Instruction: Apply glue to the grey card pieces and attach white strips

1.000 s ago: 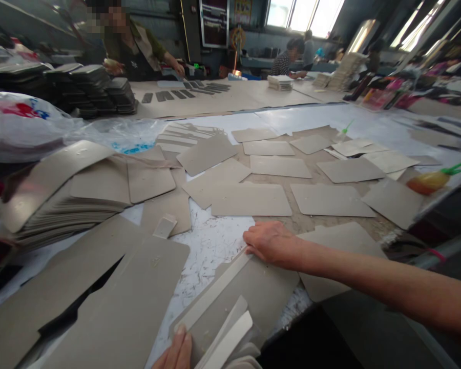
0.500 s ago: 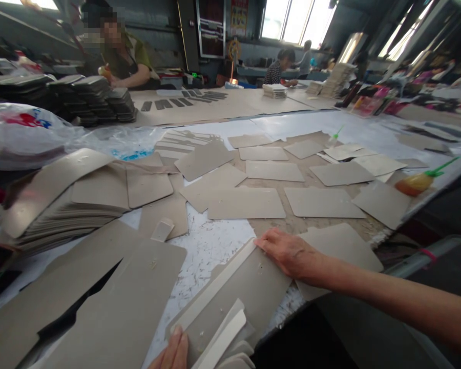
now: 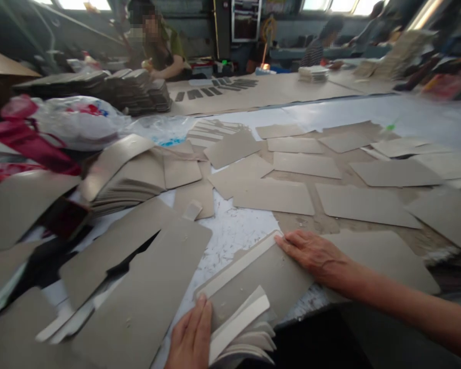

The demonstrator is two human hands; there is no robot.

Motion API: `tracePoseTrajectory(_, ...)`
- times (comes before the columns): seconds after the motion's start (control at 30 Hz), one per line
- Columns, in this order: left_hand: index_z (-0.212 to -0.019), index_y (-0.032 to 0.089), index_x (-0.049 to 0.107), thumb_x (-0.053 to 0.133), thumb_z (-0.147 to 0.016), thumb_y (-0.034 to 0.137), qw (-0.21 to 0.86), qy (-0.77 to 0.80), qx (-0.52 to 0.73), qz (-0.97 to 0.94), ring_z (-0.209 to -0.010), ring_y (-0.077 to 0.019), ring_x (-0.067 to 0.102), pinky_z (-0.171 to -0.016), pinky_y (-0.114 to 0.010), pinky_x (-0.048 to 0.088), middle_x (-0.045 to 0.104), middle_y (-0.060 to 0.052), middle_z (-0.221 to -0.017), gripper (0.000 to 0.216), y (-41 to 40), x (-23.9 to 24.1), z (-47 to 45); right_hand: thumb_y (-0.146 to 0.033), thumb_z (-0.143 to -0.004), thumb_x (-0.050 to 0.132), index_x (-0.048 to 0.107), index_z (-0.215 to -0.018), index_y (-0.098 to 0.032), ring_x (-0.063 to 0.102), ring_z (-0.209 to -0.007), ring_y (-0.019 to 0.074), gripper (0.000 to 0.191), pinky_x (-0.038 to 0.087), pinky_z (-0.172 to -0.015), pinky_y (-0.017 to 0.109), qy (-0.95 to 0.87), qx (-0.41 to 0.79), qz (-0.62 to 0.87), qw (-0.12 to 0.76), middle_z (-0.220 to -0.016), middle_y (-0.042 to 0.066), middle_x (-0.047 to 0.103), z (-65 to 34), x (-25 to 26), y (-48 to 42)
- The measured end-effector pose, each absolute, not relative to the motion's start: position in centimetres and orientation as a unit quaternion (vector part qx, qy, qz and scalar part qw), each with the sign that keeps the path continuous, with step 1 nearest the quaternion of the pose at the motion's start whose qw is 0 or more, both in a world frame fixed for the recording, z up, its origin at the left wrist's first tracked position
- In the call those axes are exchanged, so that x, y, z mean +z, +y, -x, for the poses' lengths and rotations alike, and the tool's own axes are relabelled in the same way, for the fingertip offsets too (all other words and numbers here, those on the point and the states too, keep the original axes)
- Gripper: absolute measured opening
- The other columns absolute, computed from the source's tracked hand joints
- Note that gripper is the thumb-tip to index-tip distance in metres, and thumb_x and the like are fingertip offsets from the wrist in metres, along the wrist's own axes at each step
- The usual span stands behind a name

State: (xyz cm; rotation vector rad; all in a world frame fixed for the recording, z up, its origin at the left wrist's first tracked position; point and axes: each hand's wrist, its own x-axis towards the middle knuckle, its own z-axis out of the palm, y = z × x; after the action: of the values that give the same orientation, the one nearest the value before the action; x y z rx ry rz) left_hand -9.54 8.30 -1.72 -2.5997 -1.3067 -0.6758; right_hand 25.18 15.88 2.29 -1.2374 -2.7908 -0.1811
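A grey-beige flat panel (image 3: 255, 279) lies at an angle on the table before me. Along its far edge runs a long pale strip (image 3: 240, 264). My left hand (image 3: 190, 333) has its fingers together, the tips holding the strip's near-left end down. At the far-right end, my right hand (image 3: 315, 259) grips the strip's tip against the panel corner, its thumb mostly hidden. Several loose pale strips (image 3: 240, 323) fan out over the panel's near side, beside my left hand.
More grey panels (image 3: 274, 196) are spread across the table. A curved stack of panels (image 3: 126, 189) and plastic bags (image 3: 86, 120) sit at left. Large panels (image 3: 149, 287) overlap near my left hand. A co-worker (image 3: 163, 46) sits at the far table behind dark stacks (image 3: 138, 89).
The view has swung left, so everything sits farther right except the near-left panels newly in sight. Both hands stay at the strip's ends; more of my left hand shows.
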Motion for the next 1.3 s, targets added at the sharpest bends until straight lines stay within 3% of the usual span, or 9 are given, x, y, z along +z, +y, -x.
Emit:
tracePoseTrajectory(0.07, -0.148, 0.004, 0.025, 0.034, -0.095, 0.022, 0.053, -0.456, -0.213, 0.862, -0.114, -0.0305, 0.058, -0.089, -0.041, 0.051, 0.059, -0.024, -0.129, 0.057, 7.6, -1.1, 9.1, 0.002, -0.088, 0.040, 0.051, -0.130, -0.006, 0.061, -0.098, 0.0252, 0.044, 0.052, -0.085, 0.039, -0.916, -0.093, 0.387, 0.052, -0.107, 0.017, 0.064, -25.7, 1.8, 16.0)
tracePoseTrajectory(0.2, -0.141, 0.004, 0.035, 0.040, -0.084, 0.005, 0.046, -0.493, -0.214, 0.842, -0.120, -0.0293, 0.052, -0.092, -0.039, 0.051, 0.055, -0.021, -0.135, 0.058, 6.9, -0.5, 8.1, 0.003, -0.086, 0.040, 0.050, -0.131, -0.005, 0.061, -0.096, 0.0243, 0.046, 0.052, -0.084, 0.036, -0.923, -0.120, 0.361, 0.054, -0.106, 0.016, 0.065, -26.0, 1.4, 16.3)
tracePoseTrajectory(0.4, -0.141, 0.005, 0.036, 0.039, -0.077, -0.002, 0.055, -0.502, -0.220, 0.835, -0.120, -0.0295, 0.053, -0.095, -0.042, 0.050, 0.055, -0.019, -0.135, 0.065, 6.7, -1.1, 7.9, 0.002, -0.088, 0.039, 0.049, -0.129, -0.003, 0.061, -0.089, 0.0252, 0.042, 0.054, -0.076, 0.037, -0.925, -0.134, 0.353, 0.041, -0.104, 0.017, 0.065, -25.6, 1.8, 16.3)
tracePoseTrajectory(0.7, -0.141, 0.000, 0.035, 0.042, -0.084, 0.013, 0.082, -0.439, -0.155, 0.881, -0.117, -0.0274, 0.054, -0.095, -0.034, 0.050, 0.059, -0.020, -0.130, 0.059, 7.8, 0.0, 9.5, 0.004, -0.088, 0.037, 0.044, -0.134, -0.002, 0.060, -0.086, 0.0256, 0.047, 0.054, -0.071, 0.038, -0.923, -0.134, 0.358, 0.040, -0.104, 0.017, 0.064, -25.4, 1.2, 16.3)
tracePoseTrajectory(1.0, -0.150, 0.006, 0.022, 0.027, -0.089, 0.012, 0.107, -0.481, -0.198, 0.847, -0.112, -0.0259, 0.058, -0.094, -0.036, 0.048, 0.063, -0.016, -0.123, 0.061, 7.6, -1.4, 8.7, 0.002, -0.091, 0.037, 0.050, -0.128, -0.001, 0.060, -0.084, 0.0245, 0.039, 0.055, -0.069, 0.037, -0.923, -0.144, 0.356, 0.027, -0.102, 0.016, 0.066, -24.9, 1.9, 16.3)
tracePoseTrajectory(1.3, -0.150, 0.005, 0.021, 0.030, -0.091, 0.016, 0.109, -0.473, -0.210, 0.849, -0.111, -0.0268, 0.058, -0.094, -0.036, 0.047, 0.063, -0.016, -0.123, 0.061, 7.7, -1.9, 8.9, 0.004, -0.088, 0.038, 0.050, -0.127, 0.001, 0.060, -0.083, 0.0251, 0.042, 0.055, -0.067, 0.037, -0.921, -0.151, 0.358, 0.028, -0.104, 0.018, 0.065, -24.9, 1.2, 16.4)
